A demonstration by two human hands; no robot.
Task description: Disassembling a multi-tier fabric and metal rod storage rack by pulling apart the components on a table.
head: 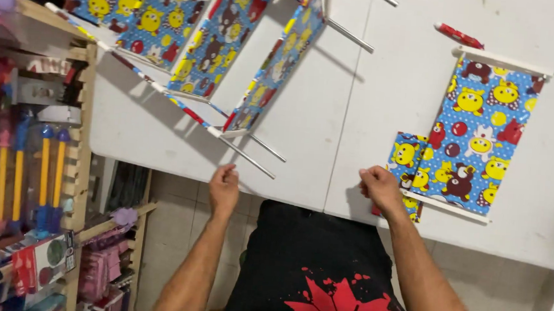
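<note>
Both forearms reach up from the black shirt (320, 275) toward the white table (373, 84). Left hand (224, 189) hangs at the table's near edge, fingers loosely curled, holding nothing, just short of the bare metal rod (249, 158) that sticks out of the cartoon-print fabric rack (220, 34). Right hand (382, 189) is clenched, resting beside the small fabric panel (408, 165) and the larger framed panel (480, 134). That rack looks light, with stiff rods and slack cloth; grip a rod, not the fabric. Its long axis runs diagonally, rod tips pointing toward the person.
</note>
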